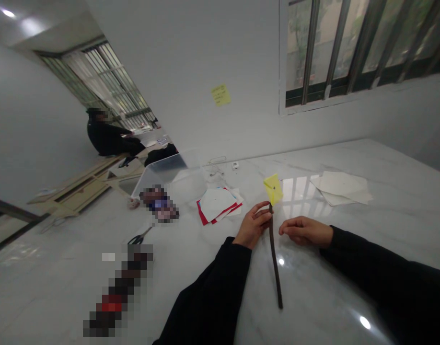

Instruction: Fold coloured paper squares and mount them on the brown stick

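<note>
**First cataloguer:** What do we log at the hands?

**Second cataloguer:** Item one, a dark brown stick (273, 256), slanting down over a white marble tabletop (396, 203). We cannot tell whether its lower end touches the marble. Item two, a folded yellow paper square (273, 189) with a dark dot at its middle, fixed at the stick's top end.

**First cataloguer:** And the hands?

**Second cataloguer:** We record the left hand (252, 225) curled closed, its fingers wrapped around the stick just below the paper. The right hand (306, 231) is loosely curled and empty, its fingertips just beside the stick, with no contact that we can see.

**First cataloguer:** What do we enter around the stick?

**Second cataloguer:** To its right, white paper sheets (340, 188) lie on the marble. To its left, near it, is a stack of red and white paper (216, 205). Farther left are black-handled scissors (141, 235) and a clear plastic box (166, 172). Two pixelated items (158, 203) are too blurred to identify. Well beyond the stick, we note a seated person in dark clothing (108, 136).
</note>
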Motion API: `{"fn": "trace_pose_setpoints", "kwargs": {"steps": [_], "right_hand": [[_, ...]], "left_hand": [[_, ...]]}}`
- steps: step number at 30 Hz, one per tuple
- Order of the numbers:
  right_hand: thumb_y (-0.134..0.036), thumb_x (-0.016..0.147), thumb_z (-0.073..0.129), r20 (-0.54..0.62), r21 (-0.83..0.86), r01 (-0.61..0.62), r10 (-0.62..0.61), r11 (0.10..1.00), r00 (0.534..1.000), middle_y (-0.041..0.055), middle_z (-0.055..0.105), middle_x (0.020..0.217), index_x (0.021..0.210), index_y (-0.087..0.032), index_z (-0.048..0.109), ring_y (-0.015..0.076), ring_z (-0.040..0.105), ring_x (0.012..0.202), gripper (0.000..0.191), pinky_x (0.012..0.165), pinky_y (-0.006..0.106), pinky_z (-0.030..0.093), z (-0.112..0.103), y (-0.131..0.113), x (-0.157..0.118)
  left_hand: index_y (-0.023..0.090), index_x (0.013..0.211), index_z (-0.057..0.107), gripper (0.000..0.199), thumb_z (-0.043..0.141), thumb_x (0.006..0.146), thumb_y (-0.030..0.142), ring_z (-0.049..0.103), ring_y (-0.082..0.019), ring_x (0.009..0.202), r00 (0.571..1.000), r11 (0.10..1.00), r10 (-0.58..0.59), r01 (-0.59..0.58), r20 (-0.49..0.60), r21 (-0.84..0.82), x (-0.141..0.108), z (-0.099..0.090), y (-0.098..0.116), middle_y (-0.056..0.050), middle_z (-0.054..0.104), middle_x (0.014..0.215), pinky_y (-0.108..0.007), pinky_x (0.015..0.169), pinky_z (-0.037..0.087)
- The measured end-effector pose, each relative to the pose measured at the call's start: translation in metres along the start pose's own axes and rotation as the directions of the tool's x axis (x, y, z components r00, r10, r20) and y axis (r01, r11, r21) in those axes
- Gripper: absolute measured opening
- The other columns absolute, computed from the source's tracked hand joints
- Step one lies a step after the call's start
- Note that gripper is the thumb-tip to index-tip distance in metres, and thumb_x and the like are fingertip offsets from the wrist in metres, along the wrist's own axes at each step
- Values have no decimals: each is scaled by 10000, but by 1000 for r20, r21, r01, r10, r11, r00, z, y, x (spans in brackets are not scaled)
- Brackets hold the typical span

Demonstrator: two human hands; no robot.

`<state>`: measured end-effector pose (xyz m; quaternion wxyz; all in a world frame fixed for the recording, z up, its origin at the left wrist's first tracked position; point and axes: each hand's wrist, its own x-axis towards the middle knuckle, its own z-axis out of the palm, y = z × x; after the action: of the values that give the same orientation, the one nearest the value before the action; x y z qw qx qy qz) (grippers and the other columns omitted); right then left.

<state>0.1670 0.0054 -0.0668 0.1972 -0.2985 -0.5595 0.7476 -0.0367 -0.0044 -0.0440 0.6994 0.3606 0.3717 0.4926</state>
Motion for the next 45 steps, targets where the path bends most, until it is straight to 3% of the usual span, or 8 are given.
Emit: {"fn": "trace_pose_setpoints", "kwargs": {"steps": [5,10,19,31,36,39,42,45], "right_hand": [[-617,793,618,-7,-152,29,-31,988,1000,-36,531,591,1001,-110,672,58,392,452,550,451,214,259,10,-2,0],[-643,810,577,20,-246,47,-43,968,999,-26,543,557,981,-111,711,69,379,451,576,454,219,262,16,-8,-3],[-561,813,634,249,-246,-17,80,969,965,16,655,611,953,-111,732,68,439,452,481,451,194,303,14,-3,-5],[-478,815,672,355,-267,-14,111,964,928,29,685,604,905,-106,751,67,452,447,391,448,188,325,21,-9,-10],[-494,817,664,372,-289,0,112,957,921,28,687,626,941,-110,745,71,461,468,411,456,195,307,20,-9,-11],[-532,787,680,281,-251,-18,90,968,955,23,685,701,1004,-130,707,77,491,501,457,459,191,337,16,-6,-7],[-553,761,698,40,-102,-29,34,994,999,22,665,761,993,-152,658,88,518,548,465,468,193,398,11,-1,-1],[-525,786,696,-177,141,-7,32,990,984,20,644,790,1008,-166,639,83,553,609,426,551,194,473,8,4,5]], "left_hand": [[213,1253,562,653,820,653,212,603,-130,778,995,1000,11,-13,99,22,-1,4,-5,-46,649,955,-267,718,449],[180,1192,595,591,820,647,209,606,-132,776,995,998,2,-9,96,70,0,5,-13,-50,643,928,-264,717,445],[192,1083,644,383,755,721,249,621,-130,785,999,989,-51,53,13,-139,3,6,-9,-57,663,1034,-272,764,469],[193,1056,641,328,700,772,346,614,-179,885,999,977,25,-17,38,-214,3,6,-12,-70,669,1044,-297,794,468],[172,1010,654,344,754,701,287,615,-176,836,1000,985,5,-6,-2,-173,5,7,-14,-70,680,988,-282,759,462],[165,990,661,332,753,699,295,618,-175,822,1000,984,2,-3,-3,-181,6,6,-15,-74,683,972,-280,745,463],[163,994,663,328,743,712,308,623,-182,806,1000,986,15,-13,8,-168,6,5,-15,-82,686,968,-292,729,468],[160,1030,658,370,754,701,299,632,-200,826,999,988,14,-9,32,-153,7,4,-16,-95,692,988,-318,760,475]]}}
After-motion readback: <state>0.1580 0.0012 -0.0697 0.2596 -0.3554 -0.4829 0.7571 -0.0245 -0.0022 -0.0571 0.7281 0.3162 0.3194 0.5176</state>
